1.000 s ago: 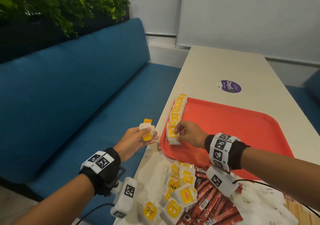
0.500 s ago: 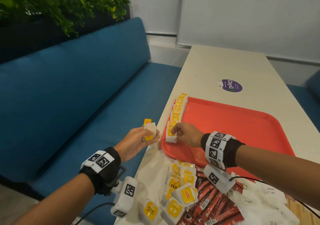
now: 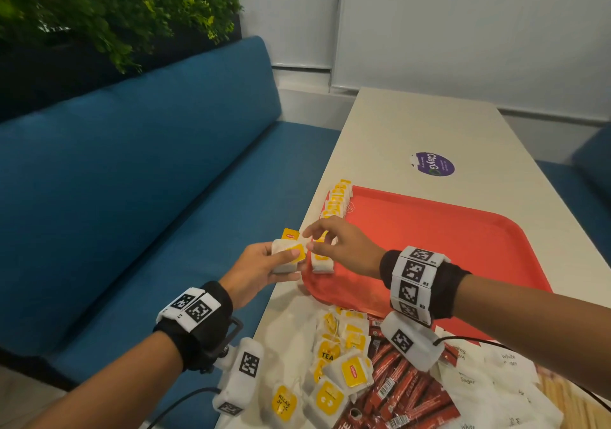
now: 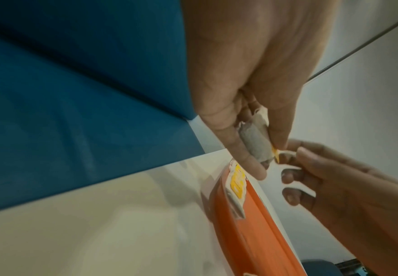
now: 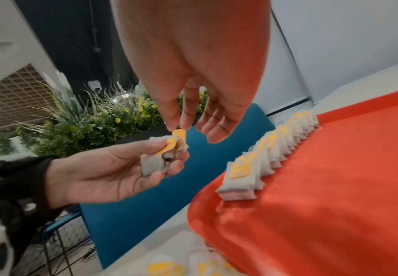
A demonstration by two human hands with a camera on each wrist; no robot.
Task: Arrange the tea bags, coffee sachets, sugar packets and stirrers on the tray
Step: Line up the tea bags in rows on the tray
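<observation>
Your left hand (image 3: 261,269) grips tea bags (image 3: 286,255) off the table's (image 3: 413,124) left edge, thumb on a yellow tag. Your right hand (image 3: 344,246) reaches in from three o'clock, thumb and forefinger nearly closed at the top tag; whether they grip it, I cannot tell. A row of bags (image 3: 337,198) lines the red tray's (image 3: 463,240) nine o'clock rim. At six o'clock lies the loose pile (image 3: 340,362): tags read "TEA" and "RELAX", red sachets (image 3: 406,392) show barcodes, white packets (image 3: 489,382) read "Sugar". At twelve o'clock, a purple sticker (image 3: 432,164) reads "ClayGo".
</observation>
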